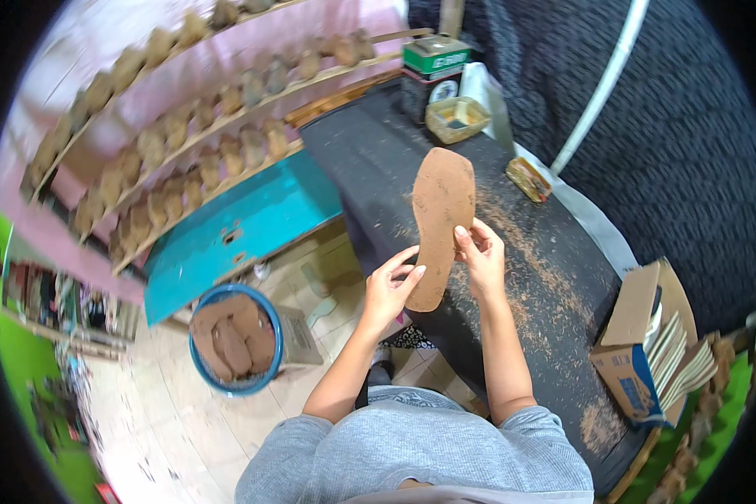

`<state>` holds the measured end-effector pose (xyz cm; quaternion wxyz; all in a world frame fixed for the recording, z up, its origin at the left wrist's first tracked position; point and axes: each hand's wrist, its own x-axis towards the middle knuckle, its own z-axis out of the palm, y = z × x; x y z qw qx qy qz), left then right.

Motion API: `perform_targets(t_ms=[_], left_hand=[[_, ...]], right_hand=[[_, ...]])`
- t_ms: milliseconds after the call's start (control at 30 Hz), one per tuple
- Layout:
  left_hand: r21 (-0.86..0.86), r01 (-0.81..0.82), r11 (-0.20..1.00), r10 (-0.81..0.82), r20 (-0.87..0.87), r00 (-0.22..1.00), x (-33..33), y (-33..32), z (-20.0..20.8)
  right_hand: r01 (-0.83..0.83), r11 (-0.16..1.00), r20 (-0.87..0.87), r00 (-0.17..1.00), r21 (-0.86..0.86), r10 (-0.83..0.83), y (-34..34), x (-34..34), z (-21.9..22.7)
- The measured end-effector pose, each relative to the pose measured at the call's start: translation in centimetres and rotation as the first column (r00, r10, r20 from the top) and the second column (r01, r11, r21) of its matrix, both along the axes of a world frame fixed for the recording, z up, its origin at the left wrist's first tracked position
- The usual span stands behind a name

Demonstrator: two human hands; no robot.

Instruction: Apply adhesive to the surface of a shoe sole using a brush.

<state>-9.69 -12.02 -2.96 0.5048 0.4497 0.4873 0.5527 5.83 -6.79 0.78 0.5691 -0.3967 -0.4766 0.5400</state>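
Brown dust is lying thick across the dark workbench (378, 160), which is taking up the middle of the view and running from the far tin down to the near right corner. Judging by that dust, a good deal of rubbing down looks to be done already, though how many pieces are waiting is hard to tell. Wooden racks (185, 126) at the left are carrying rows of tan shoe forms. A blue tub (227, 382) on the floor is holding several more brown sole pieces, apparently a pile either done or waiting. At the near right an open cardboard box (638, 336), brown with a blue lower panel, is showing pale flat sheets standing on edge. A square tin (433, 67) with a green-and-white label is standing at the bench's far end, a small yellowish tub (456, 118) just beside it. The brown insole (441, 218) is being held upright above the bench: the left hand (388, 290) is pinching its lower edge, the right hand (481, 252) is gripping its right side with curled fingers.
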Motion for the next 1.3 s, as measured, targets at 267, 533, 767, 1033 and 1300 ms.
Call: perform_targets(t_ms=[267, 533, 767, 1033, 1300], left_hand=[[0.003, -0.308, 0.952, 0.306, -0.098, 0.947, -1.0, -10.2, -3.9], [-0.132, -0.508, 0.851, 0.514, 0.016, 0.857, -3.5, -19.8, -6.8], [-0.101, -0.593, 0.799, 0.600, 0.072, 0.797, -8.9, -25.0, -7.5], [-0.285, -0.657, 0.698, 0.715, 0.232, 0.659, -15.5, -29.5, -9.6], [-0.277, -0.672, 0.687, 0.708, 0.044, 0.705, -28.6, -33.3, -10.7]], right_hand=[[-0.258, 0.965, 0.011, 0.966, -0.050, 0.259, -6.3, -3.2, -3.2], [-0.461, 0.881, 0.027, 0.884, -0.101, 0.466, -12.5, -9.3, -5.7], [-0.556, 0.818, 0.057, 0.821, -0.150, 0.568, -15.3, -16.3, -7.7], [-0.583, 0.784, -0.200, 0.811, -0.212, 0.549, -18.8, -24.1, -9.7], [-0.544, 0.762, -0.272, 0.838, -0.352, 0.472, -18.5, -32.2, -12.8]])
